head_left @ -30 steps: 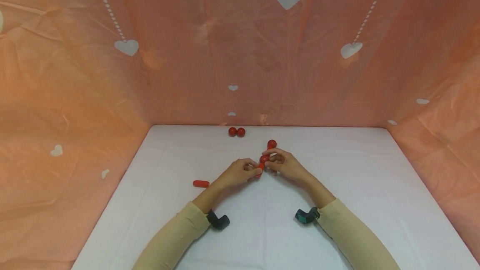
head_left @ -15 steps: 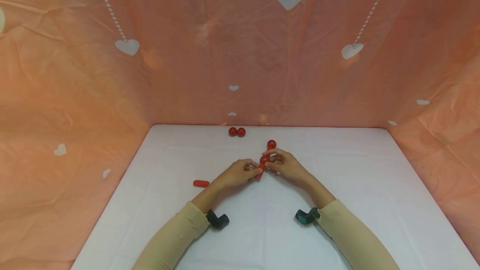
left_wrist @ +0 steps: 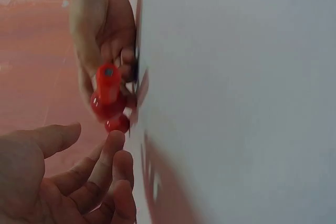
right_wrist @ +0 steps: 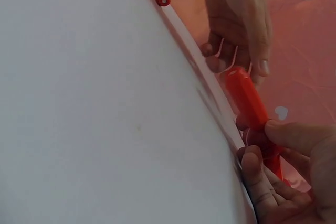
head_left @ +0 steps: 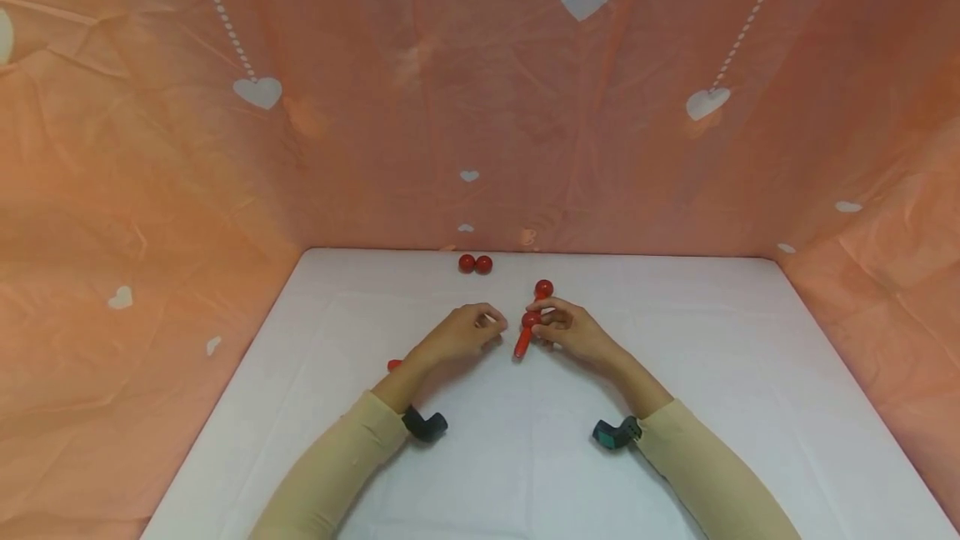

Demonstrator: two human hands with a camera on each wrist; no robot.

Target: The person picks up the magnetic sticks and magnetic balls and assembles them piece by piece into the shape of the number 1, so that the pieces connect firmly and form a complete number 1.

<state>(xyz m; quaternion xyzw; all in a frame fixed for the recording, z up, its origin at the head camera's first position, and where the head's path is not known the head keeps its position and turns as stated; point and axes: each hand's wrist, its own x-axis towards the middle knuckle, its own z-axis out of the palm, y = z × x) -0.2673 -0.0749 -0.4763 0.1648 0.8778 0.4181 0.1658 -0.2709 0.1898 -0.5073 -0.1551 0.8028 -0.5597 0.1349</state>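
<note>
My right hand (head_left: 576, 333) pinches a red ball (head_left: 530, 319) midway along a chain of red rods and balls. From that ball a red rod (head_left: 522, 345) points toward me, its free end showing a small dark spot in the left wrist view. Beyond the fingers, a second rod, partly covered, leads to another red ball (head_left: 543, 287) at the far end. My left hand (head_left: 463, 332) is just left of the chain, thumb and fingers apart, with nothing in its grasp. In the right wrist view the near rod (right_wrist: 248, 99) sticks up past the right thumb.
A loose red rod (head_left: 394, 365) lies on the white table (head_left: 675, 340), mostly hidden behind the left forearm. Two red balls (head_left: 476, 264) sit side by side near the back edge. Orange cloth (head_left: 420, 107) with pale hearts encloses the back and sides.
My left hand has let go of the near rod and drawn back left, its forearm now covering most of the loose rod. The right hand keeps its hold in the same place.
</note>
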